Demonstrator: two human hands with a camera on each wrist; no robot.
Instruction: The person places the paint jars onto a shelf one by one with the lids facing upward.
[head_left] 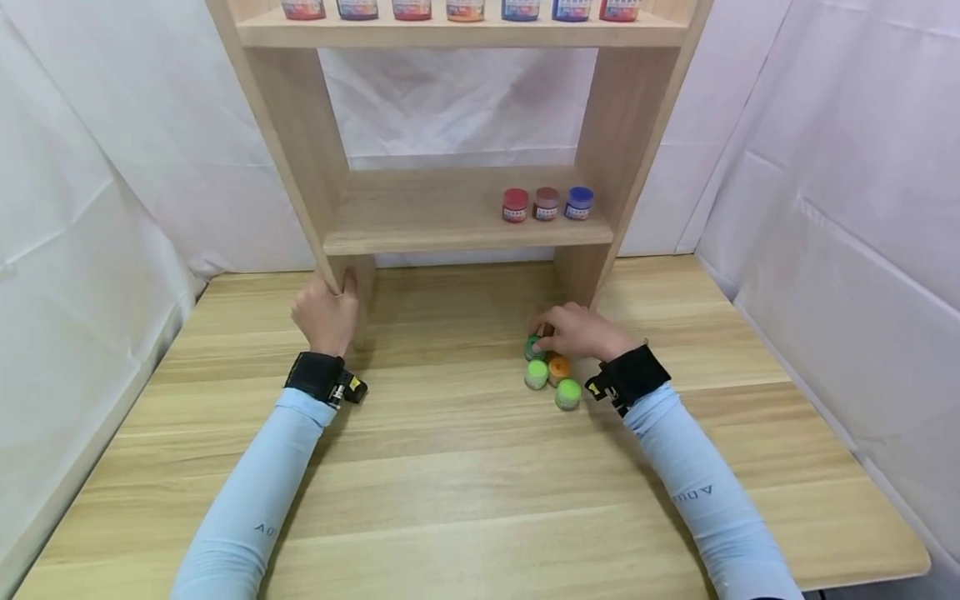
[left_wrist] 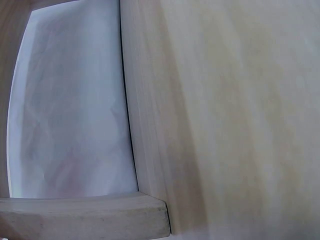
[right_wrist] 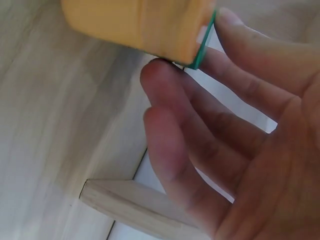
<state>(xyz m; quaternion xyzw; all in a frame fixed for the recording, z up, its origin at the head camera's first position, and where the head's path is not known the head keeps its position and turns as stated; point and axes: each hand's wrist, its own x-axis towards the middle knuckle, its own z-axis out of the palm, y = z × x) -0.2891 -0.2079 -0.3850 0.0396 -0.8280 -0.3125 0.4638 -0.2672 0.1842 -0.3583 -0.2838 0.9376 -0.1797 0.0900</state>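
My left hand [head_left: 326, 317] grips the lower left upright of the wooden shelf unit [head_left: 472, 243], its fingers around the panel's front edge. Over on the right, my right hand [head_left: 581, 331] pinches a small paint jar with a dark green lid [head_left: 533, 348] at table level. Close beside that jar stand an orange paint jar [head_left: 558, 369] and two paint jars with light green lids, one nearer the hand [head_left: 536, 375] and one in front [head_left: 567, 395]. In the right wrist view the orange jar [right_wrist: 135, 25] covers most of the green one; the left wrist view shows no fingers.
Red [head_left: 515, 206], brownish [head_left: 547, 204] and blue [head_left: 579, 203] jars sit at the right end of the lower shelf. Several more jars line the upper shelf [head_left: 465, 35]. White cloth [head_left: 847, 167] hangs around the wooden table [head_left: 450, 500].
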